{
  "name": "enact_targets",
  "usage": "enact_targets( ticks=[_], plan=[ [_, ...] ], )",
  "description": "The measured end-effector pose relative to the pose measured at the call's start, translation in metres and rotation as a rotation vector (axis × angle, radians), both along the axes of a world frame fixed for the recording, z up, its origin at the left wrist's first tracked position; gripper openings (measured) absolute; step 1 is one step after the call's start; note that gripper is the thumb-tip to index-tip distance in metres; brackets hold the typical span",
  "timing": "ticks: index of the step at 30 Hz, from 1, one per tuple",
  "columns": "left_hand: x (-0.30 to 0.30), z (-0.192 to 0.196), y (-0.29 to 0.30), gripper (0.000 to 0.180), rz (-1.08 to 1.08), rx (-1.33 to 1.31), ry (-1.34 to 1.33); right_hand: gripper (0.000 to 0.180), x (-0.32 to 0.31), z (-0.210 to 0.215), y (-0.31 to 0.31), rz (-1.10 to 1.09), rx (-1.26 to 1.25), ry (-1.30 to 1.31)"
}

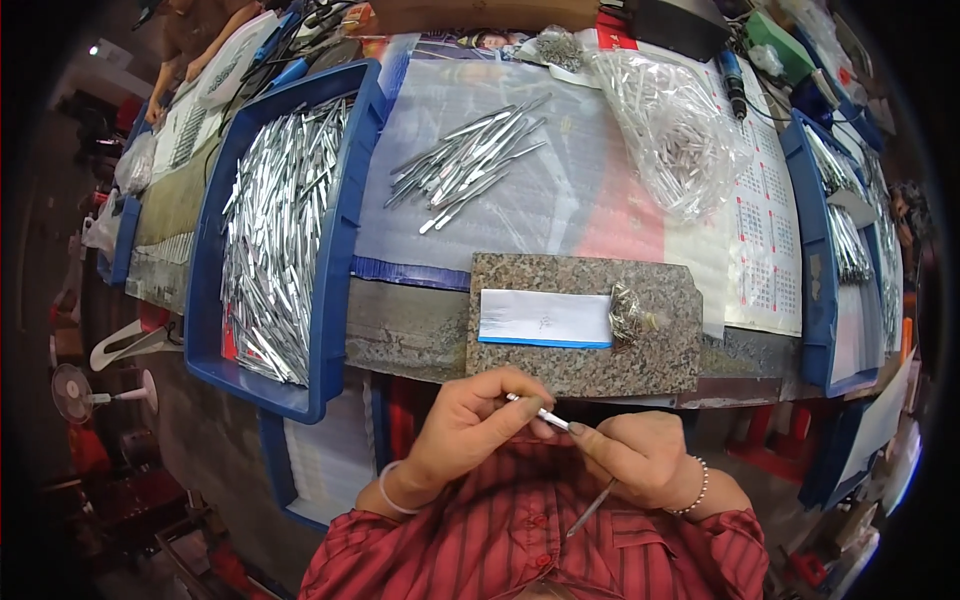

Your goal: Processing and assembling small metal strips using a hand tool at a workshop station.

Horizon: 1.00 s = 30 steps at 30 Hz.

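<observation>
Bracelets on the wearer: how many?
2: a smooth pale one at the wrist of the left hand, and a beaded one at the wrist of the right hand. Any under the sleeves would be hidden.

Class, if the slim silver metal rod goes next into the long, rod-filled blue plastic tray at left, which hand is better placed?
Probably the left hand: it sits nearer the blue plastic tray and grips the silver metal rod. The right hand grips it too, but lies farther away.

A pale fan shows (72, 392) at far left; a red stool (768, 432) sits low at right; a green box (788, 52) lies upper right.
</observation>
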<state>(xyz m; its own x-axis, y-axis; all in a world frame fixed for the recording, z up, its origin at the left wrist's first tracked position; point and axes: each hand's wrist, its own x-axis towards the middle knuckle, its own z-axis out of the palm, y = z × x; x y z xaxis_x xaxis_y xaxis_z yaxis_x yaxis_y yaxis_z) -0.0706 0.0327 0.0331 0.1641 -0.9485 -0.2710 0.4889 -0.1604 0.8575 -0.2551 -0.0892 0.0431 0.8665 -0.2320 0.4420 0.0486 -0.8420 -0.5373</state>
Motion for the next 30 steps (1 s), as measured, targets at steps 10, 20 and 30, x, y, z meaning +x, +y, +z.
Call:
enact_targets(
  ticks=[10, 20, 30],
  plan=[
    [0.036, -0.005, 0.004, 0.023, -0.529, 0.095, -0.166, 0.023, 0.025, 0.016, -0.030, 0.280, -0.296, 0.014],
    [0.042, -0.002, -0.020, 0.022, 0.074, -0.467, -1.217, 0.027, 0.047, 0.016, -0.045, 0.045, -0.051, 0.048],
    [0.052, -0.031, -0.037, 0.023, 0.201, -0.309, -1.518, 0.057, 0.035, 0.037, -0.052, -0.215, 0.315, 0.064]
  ],
)
